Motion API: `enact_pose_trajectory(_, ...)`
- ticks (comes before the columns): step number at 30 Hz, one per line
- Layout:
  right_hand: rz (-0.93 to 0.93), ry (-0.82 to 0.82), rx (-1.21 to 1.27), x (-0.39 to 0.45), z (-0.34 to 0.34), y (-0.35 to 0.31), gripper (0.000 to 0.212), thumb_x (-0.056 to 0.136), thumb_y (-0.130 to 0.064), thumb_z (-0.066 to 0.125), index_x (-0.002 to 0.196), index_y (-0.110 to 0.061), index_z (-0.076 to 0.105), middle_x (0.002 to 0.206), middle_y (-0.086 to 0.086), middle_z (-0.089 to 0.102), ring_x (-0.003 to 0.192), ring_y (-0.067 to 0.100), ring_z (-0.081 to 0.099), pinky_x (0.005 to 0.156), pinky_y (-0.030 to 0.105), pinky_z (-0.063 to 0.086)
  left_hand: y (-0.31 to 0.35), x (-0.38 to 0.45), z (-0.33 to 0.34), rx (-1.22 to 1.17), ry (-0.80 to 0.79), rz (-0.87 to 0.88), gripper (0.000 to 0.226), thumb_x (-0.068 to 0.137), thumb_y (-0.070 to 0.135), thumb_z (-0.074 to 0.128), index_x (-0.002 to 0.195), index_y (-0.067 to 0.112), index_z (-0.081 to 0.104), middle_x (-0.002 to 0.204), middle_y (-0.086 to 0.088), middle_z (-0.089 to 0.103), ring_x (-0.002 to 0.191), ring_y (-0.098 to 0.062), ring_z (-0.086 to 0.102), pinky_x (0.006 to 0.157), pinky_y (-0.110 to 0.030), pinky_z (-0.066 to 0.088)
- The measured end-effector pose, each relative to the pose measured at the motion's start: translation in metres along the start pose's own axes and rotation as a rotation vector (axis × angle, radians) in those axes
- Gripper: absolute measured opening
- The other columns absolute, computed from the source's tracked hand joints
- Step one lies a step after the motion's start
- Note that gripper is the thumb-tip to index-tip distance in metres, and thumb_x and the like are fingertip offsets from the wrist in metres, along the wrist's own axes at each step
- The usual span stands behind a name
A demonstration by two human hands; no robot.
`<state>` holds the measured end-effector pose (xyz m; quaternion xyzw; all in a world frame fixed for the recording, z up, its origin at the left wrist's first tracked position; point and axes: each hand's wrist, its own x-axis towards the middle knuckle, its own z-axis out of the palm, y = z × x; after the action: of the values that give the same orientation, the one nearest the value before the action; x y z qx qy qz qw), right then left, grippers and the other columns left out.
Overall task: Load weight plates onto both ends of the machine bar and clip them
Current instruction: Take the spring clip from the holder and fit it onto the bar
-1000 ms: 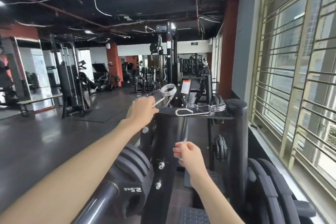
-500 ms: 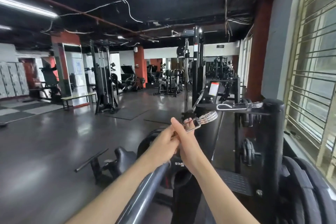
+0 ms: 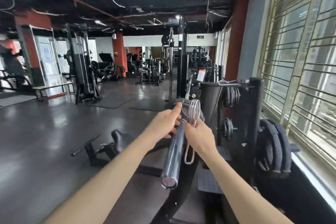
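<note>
The shiny machine bar (image 3: 174,152) points toward me, its open end low in the middle. A silver spring clip (image 3: 194,110) sits on the bar just past my hands, with its handles hanging down beside the bar. My right hand (image 3: 199,137) grips the clip's handles on the bar's right side. My left hand (image 3: 164,122) touches the bar from the left, its fingers reaching up to the dark weight plate (image 3: 184,107) loaded behind the clip. That plate is mostly hidden by my hands and the clip.
A black plate rack (image 3: 255,107) stands to the right with another spring clip (image 3: 231,82) on its top shelf, small plates (image 3: 231,95) on pegs and big plates (image 3: 274,147) low down. Barred windows line the right wall. A low black seat frame (image 3: 109,145) sits on the floor at left.
My left hand lifted the clip off the rack shelf and brought it down. Both hands met on it, and it now sits over the bar against the plate.
</note>
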<state>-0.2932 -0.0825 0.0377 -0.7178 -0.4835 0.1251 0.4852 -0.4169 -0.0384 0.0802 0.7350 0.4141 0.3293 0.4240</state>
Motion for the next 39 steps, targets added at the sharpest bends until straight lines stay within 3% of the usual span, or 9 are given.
enact_pose_trajectory(4,-0.219,0.083,-0.544,-0.033,-0.002,0.0,0.026,0.087,-0.04,0.045,0.099,-0.021,0.057,0.101,0.005,0.066,0.1,0.033,0.062,0.087,0.045,0.046,0.003,-0.024,0.009,0.149,0.057,0.025,0.087,0.083,0.088,0.017,0.104,0.02,0.067,0.091,0.001,0.073,0.076,-0.016,0.072,0.062,-0.029,0.051)
enact_pose_trajectory(10,-0.354,0.132,-0.855,-0.063,-0.008,0.018,0.033,0.079,-0.05,0.049,0.085,-0.017,0.056,0.088,0.004,0.063,0.087,0.032,0.062,0.081,0.046,0.042,-0.022,-0.048,0.009,0.469,0.234,0.127,0.061,0.1,0.063,0.03,0.086,0.018,0.067,0.065,0.001,0.072,0.044,-0.009,0.067,0.065,-0.027,0.055)
enact_pose_trajectory(13,-0.403,0.151,-0.806,-0.071,-0.002,0.037,0.062,0.077,-0.062,0.053,0.109,-0.01,0.063,0.108,0.01,0.062,0.109,0.036,0.06,0.108,0.052,0.036,-0.035,-0.055,0.017,0.429,0.262,0.129,0.055,0.103,0.057,0.033,0.089,0.014,0.065,0.064,-0.002,0.071,0.041,-0.011,0.065,0.06,-0.028,0.054)
enact_pose_trajectory(16,-0.353,0.046,-0.769,-0.073,-0.004,0.045,0.11,0.078,-0.074,0.046,0.159,-0.004,0.02,0.166,0.017,0.019,0.156,0.037,0.006,0.121,0.059,0.001,-0.044,-0.055,0.022,0.339,0.346,0.087,0.055,0.103,0.057,0.032,0.082,0.016,0.063,0.058,0.0,0.068,0.044,-0.018,0.066,0.065,-0.035,0.058)
enact_pose_trajectory(20,-0.361,-0.1,-0.814,-0.08,-0.016,0.051,0.124,0.079,-0.072,0.053,0.158,-0.004,-0.013,0.167,0.013,-0.022,0.152,0.032,-0.026,0.124,0.057,-0.004,-0.046,-0.056,0.018,0.348,0.385,0.126,0.053,0.103,0.057,0.034,0.073,0.019,0.057,0.057,-0.001,0.067,0.052,-0.025,0.068,0.066,-0.037,0.057)
enact_pose_trajectory(25,-0.329,-0.115,-0.871,-0.079,-0.022,0.052,0.121,0.077,-0.062,0.06,0.159,-0.002,-0.006,0.163,0.016,0.016,0.149,0.034,0.02,0.119,0.043,0.024,-0.046,-0.061,0.024,0.356,0.398,0.184,0.053,0.103,0.055,0.036,0.067,0.02,0.052,0.061,-0.004,0.069,0.054,-0.028,0.068,0.066,-0.037,0.056)
enact_pose_trajectory(29,-0.439,0.018,-0.939,-0.07,-0.024,0.05,0.066,0.069,-0.049,0.063,0.119,-0.007,0.052,0.113,0.007,0.055,0.109,0.031,0.05,0.11,0.046,0.032,-0.05,-0.062,0.025,0.315,0.447,0.202,0.054,0.103,0.052,0.036,0.072,0.014,0.059,0.058,-0.003,0.068,0.047,-0.022,0.066,0.06,-0.033,0.054)
enact_pose_trajectory(36,-0.535,-0.124,-0.952,-0.074,-0.031,0.048,0.026,0.082,-0.03,0.058,0.094,-0.015,0.039,0.1,0.004,0.062,0.094,0.029,0.063,0.073,0.034,0.039,-0.072,-0.07,0.021,0.294,0.461,0.166,0.052,0.102,0.055,0.037,0.064,0.024,0.055,0.055,0.001,0.066,0.045,-0.014,0.063,0.063,-0.038,0.058)
enact_pose_trajectory(39,-0.545,-0.147,-0.993,-0.079,-0.028,0.051,0.034,0.079,-0.034,0.06,0.102,-0.014,0.047,0.103,0.004,0.059,0.096,0.028,0.06,0.08,0.035,0.041,-0.084,-0.073,0.023,0.283,0.41,0.051,0.064,0.095,0.069,0.03,0.067,0.019,0.057,0.06,0.0,0.068,0.057,-0.022,0.068,0.069,-0.042,0.06)
